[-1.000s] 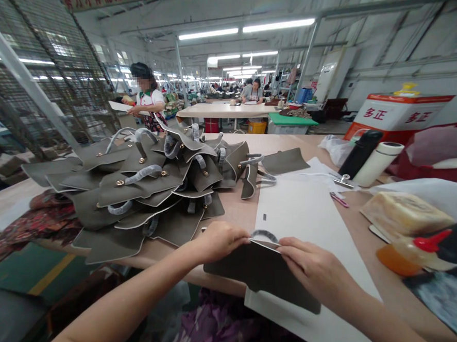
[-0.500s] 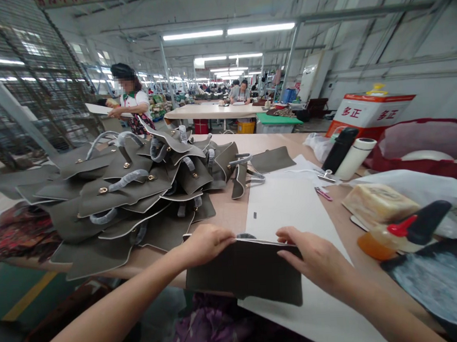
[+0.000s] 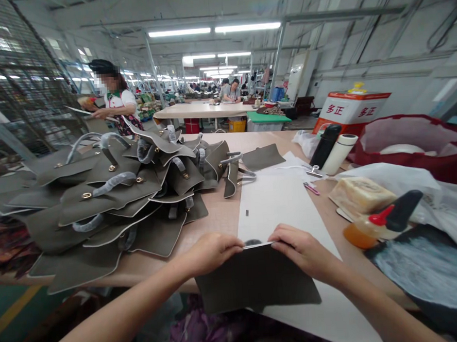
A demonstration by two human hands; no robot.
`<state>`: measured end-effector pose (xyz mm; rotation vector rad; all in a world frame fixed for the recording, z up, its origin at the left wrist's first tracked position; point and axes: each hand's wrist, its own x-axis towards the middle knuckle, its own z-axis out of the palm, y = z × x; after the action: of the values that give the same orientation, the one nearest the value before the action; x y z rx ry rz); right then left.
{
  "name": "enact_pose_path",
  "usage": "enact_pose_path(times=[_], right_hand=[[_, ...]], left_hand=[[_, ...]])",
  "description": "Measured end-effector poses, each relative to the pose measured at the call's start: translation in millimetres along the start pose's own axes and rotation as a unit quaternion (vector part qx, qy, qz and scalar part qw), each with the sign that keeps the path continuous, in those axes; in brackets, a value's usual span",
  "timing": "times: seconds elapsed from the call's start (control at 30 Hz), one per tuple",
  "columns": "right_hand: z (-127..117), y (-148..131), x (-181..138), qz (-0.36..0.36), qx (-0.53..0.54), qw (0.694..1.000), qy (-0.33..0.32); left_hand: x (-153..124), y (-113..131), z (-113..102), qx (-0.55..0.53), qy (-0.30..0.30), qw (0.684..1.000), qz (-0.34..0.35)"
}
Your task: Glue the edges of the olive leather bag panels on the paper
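Observation:
A dark grey-brown bag panel point(image 3: 258, 280) stands tilted at the table's near edge, its pale upper edge toward me. My left hand point(image 3: 212, 252) pinches that edge left of its middle. Just to the right, my right hand point(image 3: 301, 249) pinches the same edge between thumb and fingers. Between the hands, part of a wrapped handle point(image 3: 252, 242) shows behind the panel; the rest of it is hidden. Under and beyond the panel lies a white sheet point(image 3: 277, 204) with a small dark mark. To the left is a heap of similar panels point(image 3: 110, 199) with plastic-wrapped handles and gold-coloured fittings.
On the right are a black bottle point(image 3: 325, 143), a white flask point(image 3: 339, 154), a yellowish block point(image 3: 361, 194), a bottle of orange liquid point(image 3: 362, 233) and a smeared black sheet point(image 3: 428, 267). A pink-handled tool point(image 3: 311, 188) lies nearer. A co-worker point(image 3: 116, 103) stands beyond the heap.
My right hand has moved left along the panel's upper edge and closed on it, nearer my left hand. The panel's lower edge has swung outward. The whole view has shifted slightly.

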<state>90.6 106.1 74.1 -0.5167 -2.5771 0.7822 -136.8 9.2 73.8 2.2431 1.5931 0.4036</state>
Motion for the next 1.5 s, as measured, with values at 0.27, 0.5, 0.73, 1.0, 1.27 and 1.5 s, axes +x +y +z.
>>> enact_pose_path(times=[0.27,0.5,0.73,1.0,1.27,1.5], right_hand=[[-3,-1,0,-0.002,0.008,1.000,0.006],[4,-14,-1,-0.034,-0.160,0.986,0.021],[19,-17,0,-0.057,-0.223,0.971,0.063],[7,9,-15,0.032,-0.138,0.989,0.046],[29,-17,-7,-0.036,-0.203,0.978,0.042],[32,-13,-8,0.004,-0.126,0.992,0.031]], left_hand=[[12,18,5,-0.005,0.024,1.000,-0.019],[13,22,19,0.010,0.049,0.999,-0.021],[13,32,18,0.070,0.051,0.996,-0.018],[-9,10,6,0.127,0.027,0.991,-0.016],[0,24,10,0.126,0.014,0.992,0.001],[-6,18,2,0.156,0.013,0.988,0.020]])
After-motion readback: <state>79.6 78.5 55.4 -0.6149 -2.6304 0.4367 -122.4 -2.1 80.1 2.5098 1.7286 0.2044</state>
